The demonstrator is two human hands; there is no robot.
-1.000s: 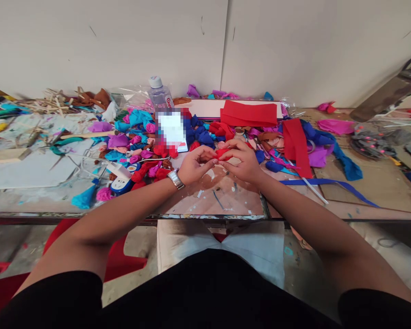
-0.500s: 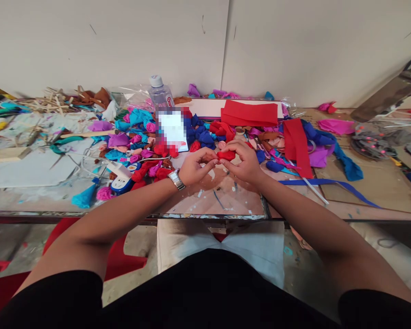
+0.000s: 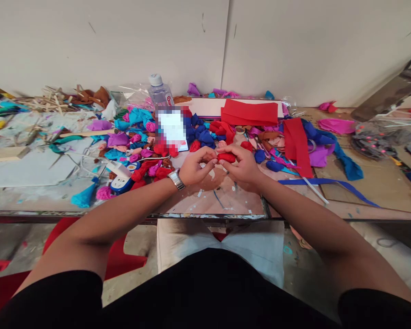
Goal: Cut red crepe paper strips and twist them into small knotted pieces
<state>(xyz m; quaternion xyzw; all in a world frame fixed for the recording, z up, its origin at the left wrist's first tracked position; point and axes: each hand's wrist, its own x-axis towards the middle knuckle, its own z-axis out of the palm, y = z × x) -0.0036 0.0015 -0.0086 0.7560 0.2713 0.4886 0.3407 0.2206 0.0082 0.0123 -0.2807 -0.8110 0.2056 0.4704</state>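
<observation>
A small bunched piece of red crepe paper (image 3: 227,157) is pinched between my two hands above the front of the table. My left hand (image 3: 199,165), with a metal watch on its wrist, has thumb and forefinger closed at the paper's left end. From the right, my right hand (image 3: 244,164) curls its thumb and fingers around the paper. Parts of the paper are hidden by the fingers. Just behind the hands lies a heap of crumpled crepe paper flowers, among them a red one (image 3: 195,145) and a blue one (image 3: 205,137).
Flat red paper strips (image 3: 250,113) lie at the back, another red strip (image 3: 297,148) to the right. A water bottle (image 3: 160,94) stands behind a blurred bright screen (image 3: 173,128). A power strip (image 3: 122,182) sits left, a dark tumbler (image 3: 385,91) leans far right.
The red crepe paper has turned slightly in my fingers and shows a longer, rolled shape. My right fingers have shifted a little around it; the left hand is nearly still.
</observation>
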